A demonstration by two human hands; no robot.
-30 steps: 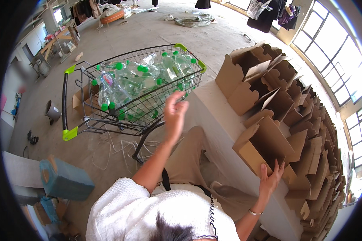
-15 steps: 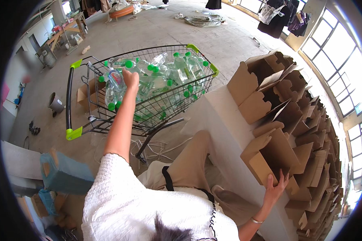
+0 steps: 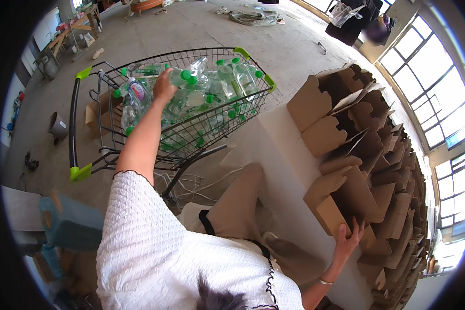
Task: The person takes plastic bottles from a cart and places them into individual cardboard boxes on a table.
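My left hand (image 3: 164, 88) reaches into a wire shopping cart (image 3: 217, 50) and is closed around a clear plastic bottle (image 3: 175, 75) with a green cap. Many similar bottles (image 3: 231, 82) lie jumbled around it. One bottle with a coloured label (image 3: 137, 90) lies just left of the hand. At the lower right, my right hand (image 3: 349, 242) rests against the near edge of an open cardboard box (image 3: 329, 212), its fingers spread and thumb apart. The inside of that box is partly in shadow.
Rows of open cardboard boxes (image 3: 387, 206) cover the right side beside a white ledge (image 3: 289, 150). A bucket (image 3: 58, 125) and a carton (image 3: 93, 114) stand by the cart. A blue-covered object (image 3: 70, 219) is at the lower left. White cords (image 3: 191, 186) lie under the cart.
My left hand has moved within the cart and now has a bottle in its grasp. The right hand stays at the same box. The whole view has shifted slightly.
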